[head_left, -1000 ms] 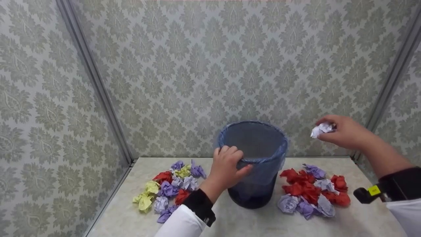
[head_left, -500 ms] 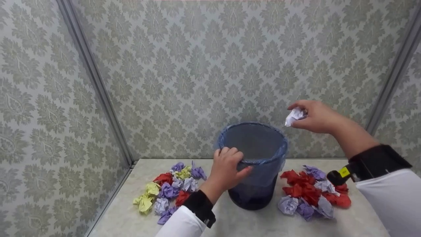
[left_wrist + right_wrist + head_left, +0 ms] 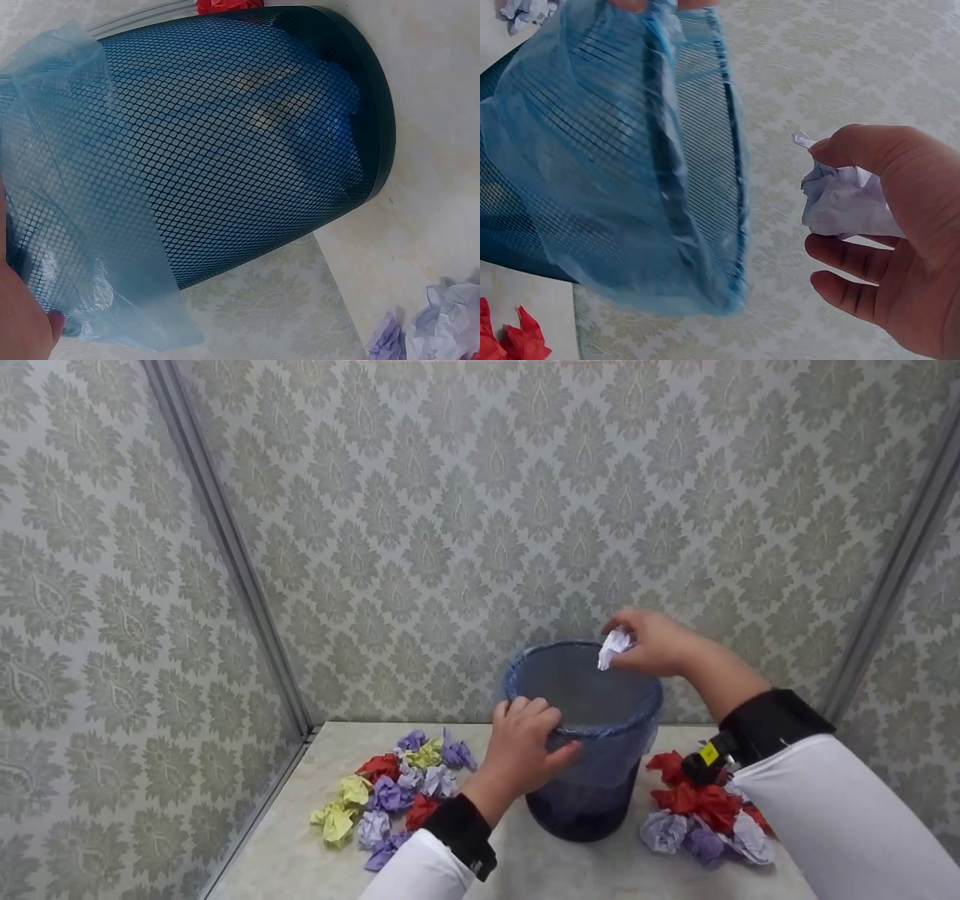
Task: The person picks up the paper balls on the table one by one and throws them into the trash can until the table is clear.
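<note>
A dark mesh waste bin (image 3: pixel 581 802) stands upright on the table, lined with a blue translucent plastic bag (image 3: pixel 82 180) folded over its rim. My left hand (image 3: pixel 525 746) grips the bin's near-left rim, fingers over the edge and thumb outside. Between the thumb and fingers of my right hand (image 3: pixel 652 645) is a crumpled white paper ball (image 3: pixel 615 647), held above the right back part of the bin's mouth. In the right wrist view the paper ball (image 3: pixel 847 199) is apart from the bag's edge. Through the mesh in the left wrist view, some yellowish shapes show faintly near the bottom.
Left of the bin lies a pile of crumpled paper balls (image 3: pixel 390 793) in yellow, red, purple and white. To its right is another pile of red, purple and white paper balls (image 3: pixel 697 806), partly covered by the right forearm. Patterned wall panels (image 3: pixel 465 510) enclose the table (image 3: pixel 285 840).
My right hand has moved left with the white paper ball, from over the right side of the table to over the bin's mouth. The left hand stays on the rim.
</note>
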`<state>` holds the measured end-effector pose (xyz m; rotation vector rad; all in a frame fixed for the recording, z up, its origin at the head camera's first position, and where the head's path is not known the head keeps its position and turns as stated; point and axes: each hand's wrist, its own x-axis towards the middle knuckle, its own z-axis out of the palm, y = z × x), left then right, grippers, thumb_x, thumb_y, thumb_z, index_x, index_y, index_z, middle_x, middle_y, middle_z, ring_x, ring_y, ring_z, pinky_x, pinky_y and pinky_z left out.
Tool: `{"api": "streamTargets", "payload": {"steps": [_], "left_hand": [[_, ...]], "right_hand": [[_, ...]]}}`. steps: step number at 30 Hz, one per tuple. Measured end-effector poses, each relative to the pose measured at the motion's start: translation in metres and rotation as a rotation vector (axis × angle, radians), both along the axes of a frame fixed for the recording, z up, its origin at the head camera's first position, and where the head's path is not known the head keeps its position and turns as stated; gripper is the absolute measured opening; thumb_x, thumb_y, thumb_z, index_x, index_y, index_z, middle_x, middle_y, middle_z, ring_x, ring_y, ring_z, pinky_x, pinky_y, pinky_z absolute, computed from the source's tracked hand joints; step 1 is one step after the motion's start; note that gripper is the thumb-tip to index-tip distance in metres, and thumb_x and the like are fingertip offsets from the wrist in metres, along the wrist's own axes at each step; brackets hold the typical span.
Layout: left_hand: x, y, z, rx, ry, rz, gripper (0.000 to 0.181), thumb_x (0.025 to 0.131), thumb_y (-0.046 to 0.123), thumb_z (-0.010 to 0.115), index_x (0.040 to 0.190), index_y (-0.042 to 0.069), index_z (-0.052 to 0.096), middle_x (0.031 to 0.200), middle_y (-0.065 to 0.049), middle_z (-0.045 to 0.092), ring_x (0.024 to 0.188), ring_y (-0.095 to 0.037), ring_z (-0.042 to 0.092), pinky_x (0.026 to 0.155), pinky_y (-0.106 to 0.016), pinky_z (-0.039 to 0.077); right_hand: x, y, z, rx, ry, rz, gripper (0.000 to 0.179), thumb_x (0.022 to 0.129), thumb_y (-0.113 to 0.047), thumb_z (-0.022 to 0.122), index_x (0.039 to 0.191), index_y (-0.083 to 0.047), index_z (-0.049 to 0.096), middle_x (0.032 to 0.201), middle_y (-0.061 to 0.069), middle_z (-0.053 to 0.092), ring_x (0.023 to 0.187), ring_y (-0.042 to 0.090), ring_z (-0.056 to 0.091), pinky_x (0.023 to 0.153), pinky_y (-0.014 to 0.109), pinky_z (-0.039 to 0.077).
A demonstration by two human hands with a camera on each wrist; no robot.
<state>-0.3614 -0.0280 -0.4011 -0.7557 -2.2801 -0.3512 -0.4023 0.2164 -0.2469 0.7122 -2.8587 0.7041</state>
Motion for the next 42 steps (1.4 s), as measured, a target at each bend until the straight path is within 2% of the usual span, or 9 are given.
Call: {"api": "streamTargets", "payload": {"steps": [4, 9, 13, 16, 21, 26, 30, 38, 42], "left_hand": [[0.001, 0.001, 0.0, -0.001, 0.006, 0.006, 0.042, 0.088, 0.059, 0.067, 0.084, 0.018, 0.056, 0.087, 0.004, 0.054, 0.086, -0.019, 0.048, 0.086, -0.044, 0.039], [0.001, 0.001, 0.0, -0.006, 0.027, 0.017, 0.042, 0.088, 0.058, 0.068, 0.084, 0.018, 0.057, 0.086, 0.003, 0.055, 0.086, -0.019, 0.049, 0.086, -0.044, 0.04], [0.001, 0.0, 0.0, -0.006, 0.031, 0.02, 0.042, 0.087, 0.059, 0.067, 0.083, 0.018, 0.057, 0.086, 0.003, 0.055, 0.086, -0.019, 0.05, 0.086, -0.044, 0.039], [0.001, 0.0, -0.001, -0.009, 0.036, 0.025, 0.043, 0.087, 0.06, 0.067, 0.083, 0.018, 0.057, 0.087, 0.003, 0.055, 0.086, -0.019, 0.05, 0.086, -0.043, 0.039], [0.0, 0.001, -0.001, -0.009, 0.021, 0.022, 0.043, 0.087, 0.06, 0.066, 0.085, 0.019, 0.058, 0.088, 0.003, 0.055, 0.087, -0.019, 0.05, 0.087, -0.044, 0.039], [0.002, 0.001, 0.001, -0.016, -0.017, 0.025, 0.041, 0.09, 0.059, 0.066, 0.086, 0.019, 0.058, 0.088, 0.004, 0.055, 0.086, -0.019, 0.049, 0.086, -0.043, 0.039], [0.001, 0.0, 0.0, -0.024, -0.033, 0.031, 0.04, 0.091, 0.058, 0.066, 0.086, 0.02, 0.058, 0.087, 0.004, 0.054, 0.086, -0.018, 0.048, 0.085, -0.043, 0.038], [0.0, 0.0, -0.001, -0.007, -0.025, 0.007, 0.042, 0.091, 0.059, 0.064, 0.084, 0.019, 0.055, 0.087, 0.005, 0.053, 0.086, -0.018, 0.046, 0.086, -0.044, 0.038], [-0.001, 0.0, -0.001, -0.008, -0.021, 0.009, 0.043, 0.091, 0.06, 0.064, 0.085, 0.019, 0.055, 0.087, 0.004, 0.053, 0.085, -0.019, 0.046, 0.084, -0.042, 0.037]], "right_hand": [[-0.005, -0.011, -0.012, 0.008, -0.004, 0.015, 0.053, 0.084, -0.016, 0.072, 0.134, -0.004, 0.061, 0.119, 0.021, 0.067, 0.096, 0.027, 0.064, 0.077, 0.034, 0.051], [-0.01, -0.022, -0.028, 0.027, -0.016, 0.034, 0.057, 0.082, -0.014, 0.071, 0.137, -0.005, 0.059, 0.122, 0.02, 0.067, 0.103, 0.03, 0.064, 0.085, 0.04, 0.051], [-0.01, -0.029, -0.039, 0.054, -0.03, 0.037, 0.058, 0.083, -0.014, 0.071, 0.139, -0.005, 0.058, 0.126, 0.02, 0.066, 0.105, 0.03, 0.063, 0.087, 0.042, 0.051], [-0.008, -0.031, -0.044, 0.059, -0.048, 0.029, 0.058, 0.085, -0.014, 0.071, 0.14, -0.006, 0.057, 0.129, 0.02, 0.066, 0.106, 0.03, 0.063, 0.087, 0.043, 0.052], [-0.007, -0.028, -0.047, 0.032, -0.065, 0.037, 0.059, 0.086, -0.015, 0.072, 0.142, -0.005, 0.056, 0.136, 0.023, 0.062, 0.121, 0.038, 0.061, 0.097, 0.051, 0.052], [-0.004, -0.02, -0.045, 0.032, -0.102, 0.01, 0.06, 0.09, -0.019, 0.072, 0.146, -0.008, 0.053, 0.146, 0.024, 0.056, 0.135, 0.044, 0.053, 0.105, 0.058, 0.048], [0.0, -0.008, -0.044, 0.031, -0.107, -0.017, 0.062, 0.09, -0.023, 0.072, 0.147, -0.009, 0.052, 0.147, 0.026, 0.054, 0.134, 0.045, 0.054, 0.105, 0.06, 0.049], [0.015, 0.034, -0.037, 0.001, -0.068, 0.024, 0.058, 0.095, -0.03, 0.069, 0.146, -0.008, 0.053, 0.147, 0.026, 0.052, 0.133, 0.048, 0.053, 0.103, 0.061, 0.048], [0.025, 0.058, -0.037, -0.003, -0.055, -0.016, 0.056, 0.098, -0.035, 0.067, 0.145, -0.009, 0.053, 0.146, 0.026, 0.053, 0.13, 0.05, 0.054, 0.103, 0.063, 0.048]]}}
